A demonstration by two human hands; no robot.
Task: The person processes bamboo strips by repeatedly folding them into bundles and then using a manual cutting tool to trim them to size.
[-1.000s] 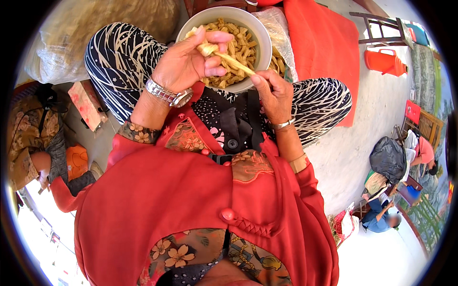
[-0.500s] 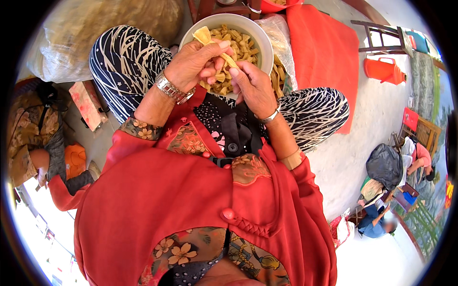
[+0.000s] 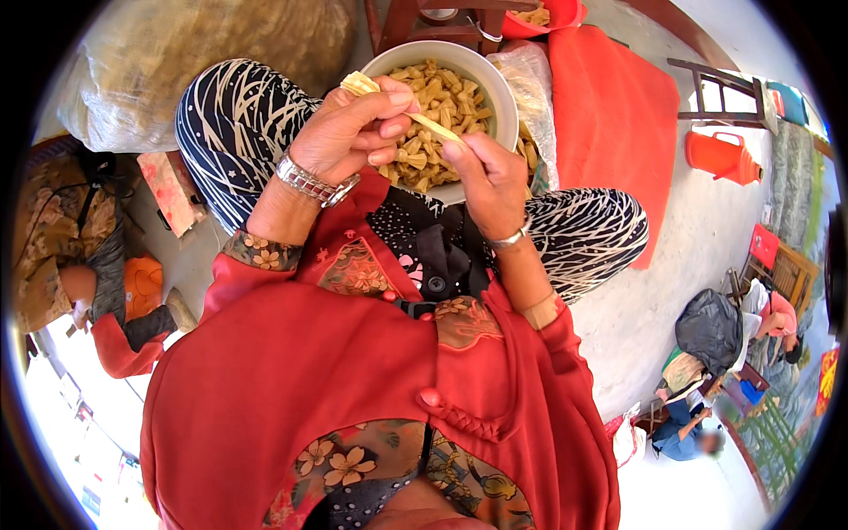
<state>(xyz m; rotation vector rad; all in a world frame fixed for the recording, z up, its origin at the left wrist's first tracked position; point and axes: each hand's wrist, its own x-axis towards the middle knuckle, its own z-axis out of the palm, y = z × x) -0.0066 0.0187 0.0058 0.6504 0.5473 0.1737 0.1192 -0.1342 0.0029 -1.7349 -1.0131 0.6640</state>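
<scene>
A pale yellow, flattish strip (image 3: 435,126) stretches between my hands above a white bowl (image 3: 507,102). Its wider, frayed end sticks out past the fingers of my left hand (image 3: 349,132), which pinches it. On the other side, the thumb and fingers of my right hand (image 3: 490,181) close on the narrow end. Small, folded or knotted yellowish-brown pieces (image 3: 446,97) fill much of the bowl. What these pieces are made of I cannot tell. My right hand hides part of the bowl's near rim.
A large clear plastic sack (image 3: 203,71) of brownish stuff stands at the left. Right of the bowl lie a plastic bag (image 3: 534,75) and a red cloth (image 3: 609,132). Farther right are an orange-red jug (image 3: 720,157), a dark wooden stool (image 3: 724,93) and people (image 3: 685,428) sitting.
My hands have drawn a little farther apart, and the strip is turned more edge-on between them. The whole view has shifted slightly, with the bowl now lower and to the right.
</scene>
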